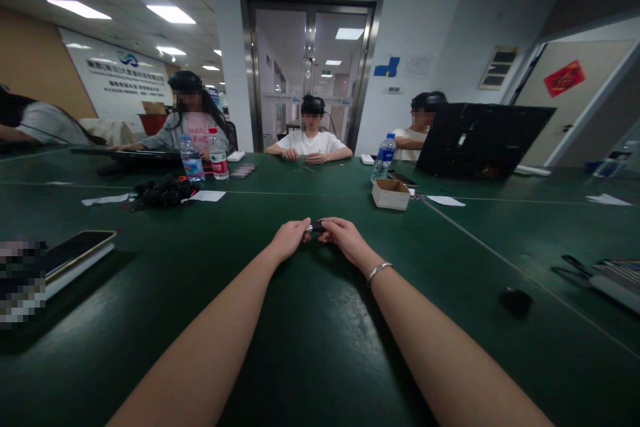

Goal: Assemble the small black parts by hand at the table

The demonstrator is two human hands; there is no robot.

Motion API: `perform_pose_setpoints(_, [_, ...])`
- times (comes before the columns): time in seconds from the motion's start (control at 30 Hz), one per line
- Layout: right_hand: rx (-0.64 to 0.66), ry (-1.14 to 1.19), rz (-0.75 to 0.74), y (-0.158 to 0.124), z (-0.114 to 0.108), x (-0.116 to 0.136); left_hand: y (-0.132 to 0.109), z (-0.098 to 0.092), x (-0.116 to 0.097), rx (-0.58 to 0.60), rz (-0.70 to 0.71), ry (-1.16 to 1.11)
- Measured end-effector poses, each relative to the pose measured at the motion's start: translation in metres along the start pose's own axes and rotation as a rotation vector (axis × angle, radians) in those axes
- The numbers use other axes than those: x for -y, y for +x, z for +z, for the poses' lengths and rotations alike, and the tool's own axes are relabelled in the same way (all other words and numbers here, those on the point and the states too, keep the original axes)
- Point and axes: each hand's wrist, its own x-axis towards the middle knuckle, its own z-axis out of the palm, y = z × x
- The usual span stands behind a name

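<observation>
A small black object with a silver end (315, 227) is held level between my two hands, over the middle of the green table (280, 373). My left hand (290, 240) pinches the silver end at its left. On the other side, my right hand (345, 237) has its fingers closed round the black part. My fingertips cover much of the object, so its exact kind is not clear. A silver bangle (379, 272) circles my right wrist.
Beyond my hands stand a small open box (391, 194), a blue-capped bottle (384, 157) and a large black case (483, 140). Two bottles and a dark cable bundle (165, 191) are far left. A phone on a white box (75, 257) lies left; a black mouse-like object (516, 301) right. Several people sit around.
</observation>
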Motion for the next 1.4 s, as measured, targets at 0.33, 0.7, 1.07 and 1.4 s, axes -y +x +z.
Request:
perform_pose_setpoints(0.33, [-0.003,-0.001,-0.001,-0.0014,0.0014,0.0019,-0.0027,0.0009,-0.0035,-0.044,-0.005,-0.031])
perform_pose_setpoints(0.7, [-0.010,0.011,-0.001,-0.0009,0.0013,0.0021,-0.0050,0.0000,-0.0033,0.018,0.046,0.017])
perform_pose_setpoints(1.07, [-0.008,0.016,-0.003,-0.0018,0.0007,0.0023,-0.0054,0.0000,-0.0037,0.015,0.045,0.058])
perform_pose_setpoints(1.4, [-0.012,0.027,-0.002,-0.0002,0.0006,0.0011,-0.0035,0.0007,-0.0011,0.004,0.071,0.018])
